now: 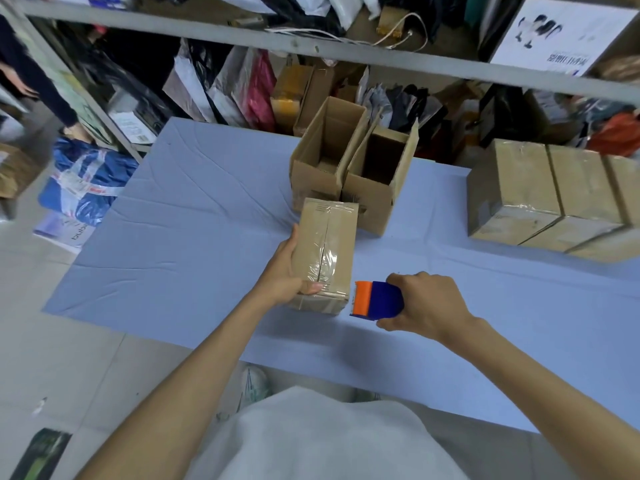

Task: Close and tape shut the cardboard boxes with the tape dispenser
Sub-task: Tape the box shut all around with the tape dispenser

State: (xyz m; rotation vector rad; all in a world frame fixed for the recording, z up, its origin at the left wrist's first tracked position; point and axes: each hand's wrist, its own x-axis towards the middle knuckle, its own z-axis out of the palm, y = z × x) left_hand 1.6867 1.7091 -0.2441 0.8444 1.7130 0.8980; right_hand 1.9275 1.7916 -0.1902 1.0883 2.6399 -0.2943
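Observation:
A small closed cardboard box lies on the blue table cover, with clear tape along its top seam. My left hand grips its left side and near corner, thumb on top. My right hand holds a blue and orange tape dispenser just right of the box's near end, orange end facing the box, slightly apart from it. Behind stand two open cardboard boxes, the left one and the right one, flaps up.
A row of taped boxes sits at the right of the table. Metal shelving packed with bags and parcels runs across the back. A person's arm shows at the far left. Blue bags lie on the floor at left.

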